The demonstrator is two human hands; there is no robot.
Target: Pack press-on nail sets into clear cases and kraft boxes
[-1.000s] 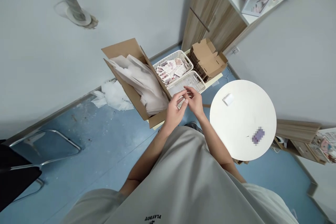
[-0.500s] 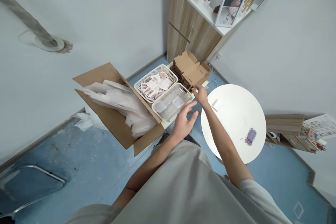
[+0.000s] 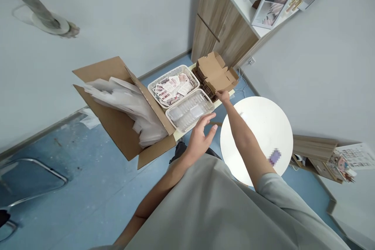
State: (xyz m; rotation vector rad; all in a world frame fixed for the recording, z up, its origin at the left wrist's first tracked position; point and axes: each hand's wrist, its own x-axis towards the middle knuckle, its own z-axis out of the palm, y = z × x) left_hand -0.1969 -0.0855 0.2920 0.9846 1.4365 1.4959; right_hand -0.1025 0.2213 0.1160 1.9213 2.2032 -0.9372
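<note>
Presently, your left hand [image 3: 202, 137] is the nearer one, its thumb and fingers wide apart. On its left stands the carton [image 3: 115, 131] with white sheets [image 3: 124, 103]; just beyond the hand is the near basket [image 3: 208, 99] of clear plastic cases [image 3: 187, 111]. Farther right, your right hand [image 3: 223, 96] has bent fingers at the near edge of the cardboard stack [image 3: 215, 72]; I cannot tell whether they grip it. Left of this stack lies the far basket [image 3: 165, 77] with printed cards [image 3: 172, 87].
</note>
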